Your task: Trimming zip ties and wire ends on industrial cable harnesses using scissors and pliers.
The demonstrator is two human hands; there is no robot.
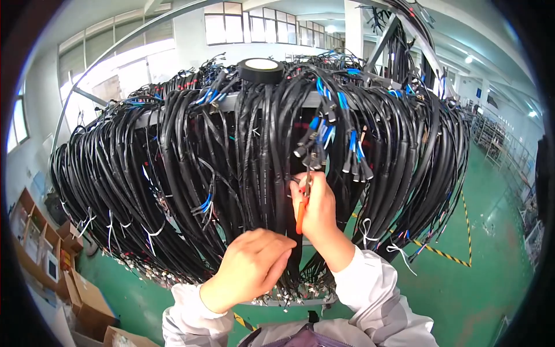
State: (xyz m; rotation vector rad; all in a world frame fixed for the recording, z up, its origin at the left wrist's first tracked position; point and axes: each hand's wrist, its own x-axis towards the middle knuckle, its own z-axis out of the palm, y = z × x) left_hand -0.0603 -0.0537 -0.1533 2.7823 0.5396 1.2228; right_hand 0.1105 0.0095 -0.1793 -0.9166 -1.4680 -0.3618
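From the head camera, a great mass of black sheathed cable harnesses [191, 173] hangs in loops over a grey metal rack bar [231, 103], filling the middle of the picture. Many strands end in blue-collared plug connectors [324, 139], and white cable ties [151, 236] dangle from the lower loops. A black roll of insulating tape [261, 69] sits on top of the rack, just above the bundles.

The right hand [315, 211] is raised against the cables, its fingers clenched round a small pair of orange-handled cutters [302, 202] — the tool's tip points up into the strands just below a cluster of hanging connectors. The left hand [254, 263] is lower and nearer the body, fingers curled inward and pressed to the black cables in front of it; whether it pinches a strand I cannot tell. Both wrists come out of pale grey sleeves [370, 289].

Below lies a green painted floor [480, 277] with yellow-and-black striped marking tape [445, 253] — brown cardboard boxes [87, 295] stand at the lower left.
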